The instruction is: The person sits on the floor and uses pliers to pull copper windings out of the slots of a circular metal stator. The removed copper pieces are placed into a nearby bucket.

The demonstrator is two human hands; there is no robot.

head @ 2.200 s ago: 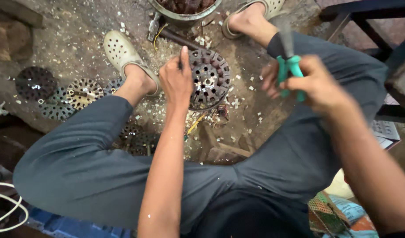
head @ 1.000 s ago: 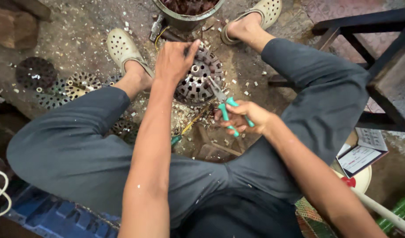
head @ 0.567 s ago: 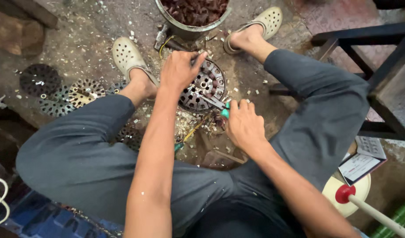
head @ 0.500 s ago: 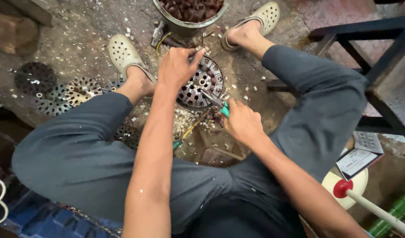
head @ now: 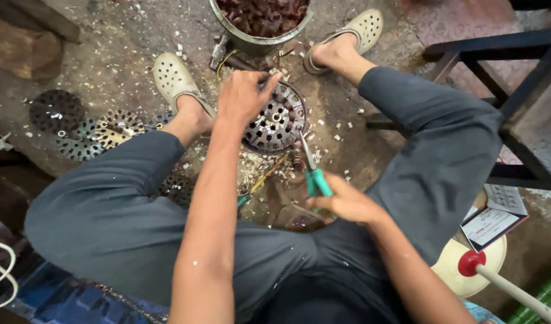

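The slotted metal disc (head: 275, 120), a round core ringed with holes, stands tilted on the gritty floor (head: 107, 54) between my feet, and my left hand (head: 247, 96) clamps over its upper rim, fingers curled down the far side, to keep it from rolling. My right hand (head: 347, 204) is closed around the green handles of a pair of pliers (head: 311, 171), whose thin metal nose reaches up to the disc's lower right edge; whether the tips bite anything there I cannot tell, as they are too small and dark to read. My palm hides most of the handles.

I squat low with my knees wide, so the work sits close beneath me. Pale sandals (head: 173, 75) bracket the disc left and right. Just beyond it stands a metal bucket (head: 260, 21) of reddish-brown pieces, its top cut off by the frame. More perforated discs (head: 86, 129) lie flat to the left, partly under my trouser leg. White chips litter the ground. A dark stool frame (head: 497, 66) stands at right, with a red-knobbed stick (head: 497, 279) near my right knee, its far end out of view.
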